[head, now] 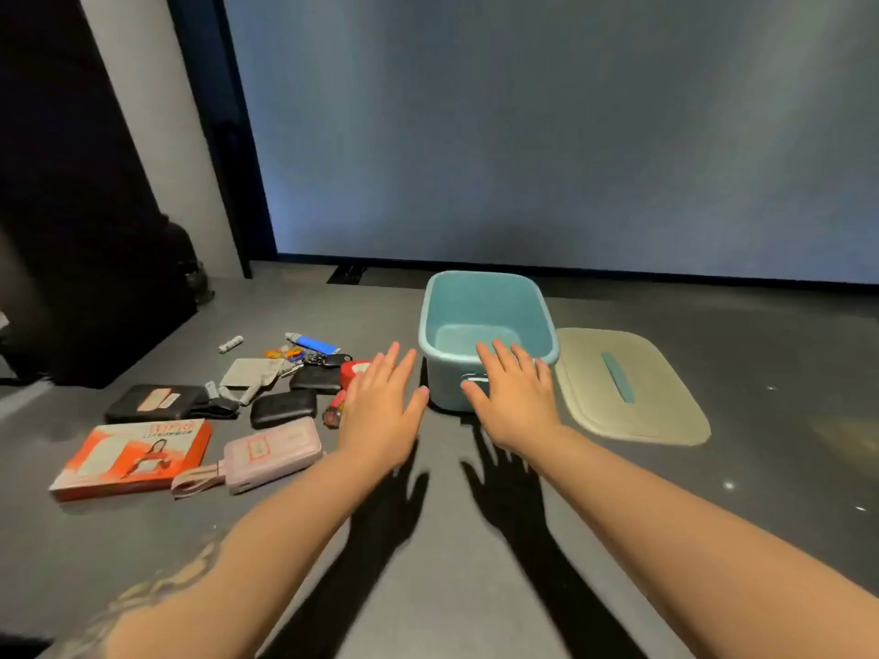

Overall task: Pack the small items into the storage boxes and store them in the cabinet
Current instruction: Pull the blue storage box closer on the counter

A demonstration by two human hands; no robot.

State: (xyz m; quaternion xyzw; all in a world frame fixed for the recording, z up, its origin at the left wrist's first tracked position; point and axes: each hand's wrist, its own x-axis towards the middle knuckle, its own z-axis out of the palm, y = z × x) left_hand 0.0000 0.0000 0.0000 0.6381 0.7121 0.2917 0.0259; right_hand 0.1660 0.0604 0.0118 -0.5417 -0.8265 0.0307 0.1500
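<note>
Teal and empty, the box (pixel 487 335) sits behind both flat, empty hands, left hand (pixel 380 401) and right hand (pixel 511 392); best start gathering the scattered clutter (pixel 266 387) left of it.

1 head-worn view, forward and down, near the grey surface (pixel 452 539)
</note>
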